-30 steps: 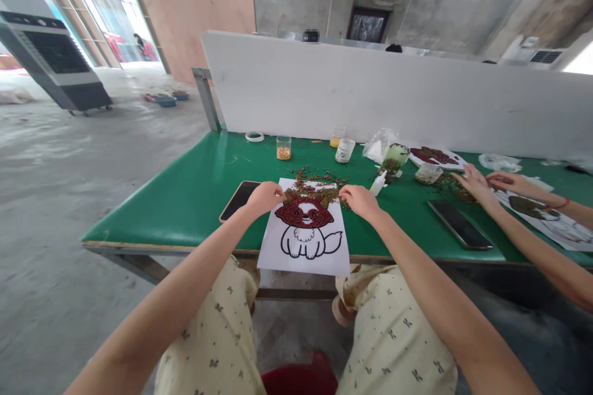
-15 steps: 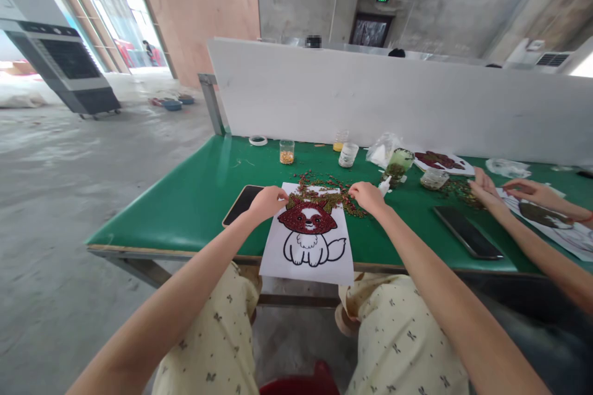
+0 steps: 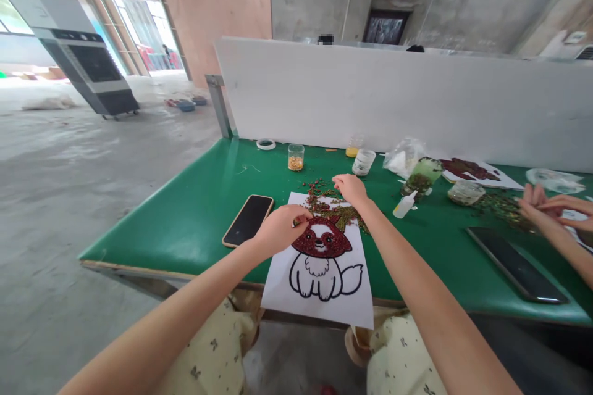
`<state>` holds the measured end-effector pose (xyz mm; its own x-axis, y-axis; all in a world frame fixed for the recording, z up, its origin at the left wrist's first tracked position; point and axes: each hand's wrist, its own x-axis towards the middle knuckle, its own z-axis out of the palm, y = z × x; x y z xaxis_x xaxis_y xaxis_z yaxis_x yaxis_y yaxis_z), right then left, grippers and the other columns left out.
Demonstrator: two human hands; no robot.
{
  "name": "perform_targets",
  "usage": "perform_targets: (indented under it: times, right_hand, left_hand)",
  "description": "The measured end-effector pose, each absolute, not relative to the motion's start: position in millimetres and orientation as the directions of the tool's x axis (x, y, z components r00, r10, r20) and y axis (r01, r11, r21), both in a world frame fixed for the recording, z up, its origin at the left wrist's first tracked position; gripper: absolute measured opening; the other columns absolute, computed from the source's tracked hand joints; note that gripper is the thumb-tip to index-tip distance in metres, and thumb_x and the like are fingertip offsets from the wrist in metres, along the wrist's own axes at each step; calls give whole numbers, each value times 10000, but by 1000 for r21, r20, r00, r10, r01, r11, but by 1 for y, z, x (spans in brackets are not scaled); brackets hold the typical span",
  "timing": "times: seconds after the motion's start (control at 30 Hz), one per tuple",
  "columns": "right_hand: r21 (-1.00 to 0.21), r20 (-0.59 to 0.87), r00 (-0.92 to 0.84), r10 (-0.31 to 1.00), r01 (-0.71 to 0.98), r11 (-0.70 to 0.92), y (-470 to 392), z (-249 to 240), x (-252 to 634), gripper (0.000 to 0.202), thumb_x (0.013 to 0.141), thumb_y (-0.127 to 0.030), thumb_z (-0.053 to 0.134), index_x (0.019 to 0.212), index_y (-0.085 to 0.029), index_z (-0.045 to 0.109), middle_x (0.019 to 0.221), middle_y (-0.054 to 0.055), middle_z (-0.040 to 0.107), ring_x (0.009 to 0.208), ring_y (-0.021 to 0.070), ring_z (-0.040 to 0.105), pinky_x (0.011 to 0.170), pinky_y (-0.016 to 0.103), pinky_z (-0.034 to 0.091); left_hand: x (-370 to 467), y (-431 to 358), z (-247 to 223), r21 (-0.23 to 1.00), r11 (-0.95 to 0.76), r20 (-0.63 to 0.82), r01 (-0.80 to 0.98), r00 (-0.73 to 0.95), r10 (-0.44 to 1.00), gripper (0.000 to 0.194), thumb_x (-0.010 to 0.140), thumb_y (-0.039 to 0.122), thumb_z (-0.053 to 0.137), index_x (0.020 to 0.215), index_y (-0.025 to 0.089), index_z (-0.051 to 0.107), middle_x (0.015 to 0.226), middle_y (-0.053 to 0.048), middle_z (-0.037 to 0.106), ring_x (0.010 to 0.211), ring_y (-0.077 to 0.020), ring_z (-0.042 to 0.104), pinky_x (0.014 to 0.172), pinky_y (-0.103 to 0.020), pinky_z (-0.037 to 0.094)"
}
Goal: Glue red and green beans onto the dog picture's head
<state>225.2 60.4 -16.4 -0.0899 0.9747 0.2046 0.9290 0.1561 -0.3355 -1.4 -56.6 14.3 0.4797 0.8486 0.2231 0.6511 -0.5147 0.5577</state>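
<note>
Table top [image 3: 185, 203]: green sheet covering, smooth, glossy, with light reflections; exposed edge wood-like. Support post [image 3: 220, 108]: grey metal, dull. Divider panel [image 3: 393, 99]: white, smooth, matt. Drawing sheet [image 3: 319, 311]: white paper, matt; fox head [image 3: 324, 236] surfaced with dark red grains, rough, granular. Jar [image 3: 295, 158]: clear, rigid, glossy wall. Bag [image 3: 404, 157]: thin clear plastic film, crinkled. Phone [image 3: 514, 262]: black, smooth, glossy face. Floor [image 3: 50, 197]: grey, concrete-like, partly reflective.

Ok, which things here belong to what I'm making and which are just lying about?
Part of it, seemingly: animal drawing, loose seeds, glue bottle, left hand, right hand.
Lying about, seemingly: tan-edged phone, black phone, white ring.
</note>
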Motion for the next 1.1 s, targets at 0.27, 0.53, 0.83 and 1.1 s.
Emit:
perform_targets:
  times: [0.27, 0.53, 0.83, 1.1]
  right_hand:
    - [-237, 197, -96, 976, 961, 143, 51, -6, 208, 361, 899, -380, 396, 863, -209, 712, 781, 52, 706, 733, 163, 615, 568, 214, 329]
    - [-97, 255, -246, 935, 956, 278, -1, 19, 189, 446, 942, -398, 270, 973, -241, 687, 843, 59, 709, 773, 181, 631, 603, 228, 349]
    - [-79, 323, -428, 844, 877, 474, -77, 28, 162, 419, 931, -297, 292, 1268, -215, 529, 1131, 55, 653, 935, 176, 634, 761, 256, 445]
    - [-236, 392, -430, 813, 807, 541, -89, 29, 177, 437, 926, -280, 317, 1349, -261, 426, 1316, -17, 521, 1151, 144, 530, 933, 263, 421]
  left_hand:
    - [-5, -49, 11, 575, -472, 148, 668, 482, 863, 263, 764, 171, 481, 964, 175, 651, 846, -37, 674, 781, -163, 599, 710, -259, 447]
    - [1, -46, 3, 821, -245, 39, 516, 377, 925, 255, 730, 238, 558, 947, 155, 661, 894, -61, 662, 777, -175, 586, 720, -288, 461]
    - [7, -53, 20, 881, 431, -277, -193, 529, 802, 158, 814, 274, 573, 800, 128, 632, 752, -56, 661, 711, -132, 618, 701, -268, 502]
    - [13, -52, 15, 931, 325, -162, -166, 609, 776, 226, 753, 315, 674, 787, 93, 650, 736, -72, 680, 682, -123, 632, 724, -258, 496]
